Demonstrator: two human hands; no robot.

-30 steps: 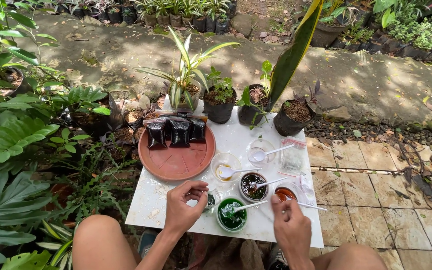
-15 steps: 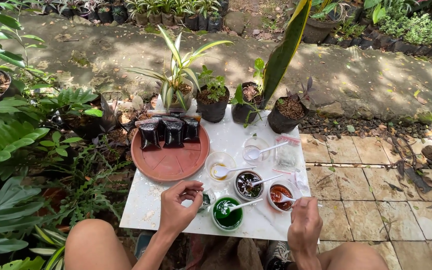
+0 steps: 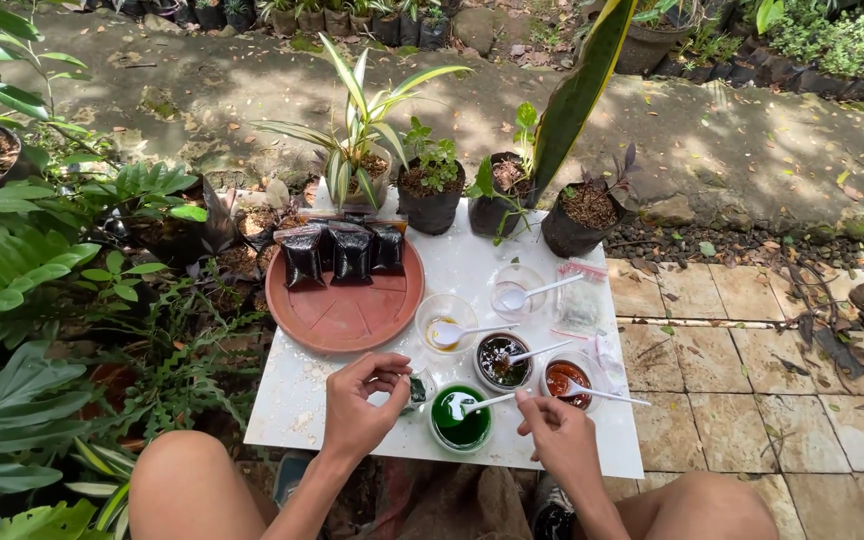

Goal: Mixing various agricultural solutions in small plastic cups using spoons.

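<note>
**Right hand shifts from the red cup toward the green one**

Since half a second ago, the right hand (image 3: pixel 559 437) has pulled back from the cup of red-orange liquid (image 3: pixel 567 379) and now sits at the near edge of the white table (image 3: pixel 297 410), just right of the cup of green liquid (image 3: pixel 461 418). Its fingers are curled and pinched around the handle end of a white plastic spoon (image 3: pixel 488 402), whose bowl dips into the green liquid. A second spoon (image 3: pixel 602 393) rests in the red-orange cup, its handle pointing right, just beyond the knuckles.

The left hand (image 3: pixel 364 400) stays left of the green cup, fingers bent and closed around a small clear cup (image 3: pixel 417 389) with something dark inside, thumb and fingertips touching its rim.

Behind these stand a cup of dark liquid (image 3: pixel 501 361), a cup with yellow liquid (image 3: pixel 446 326) and a clear cup (image 3: pixel 517 291), each with a white spoon. Farther left lies a terracotta saucer (image 3: pixel 344 310) carrying three small black bags (image 3: pixel 349 254). Potted plants (image 3: pixel 430 190) line the table's far edge.
</note>
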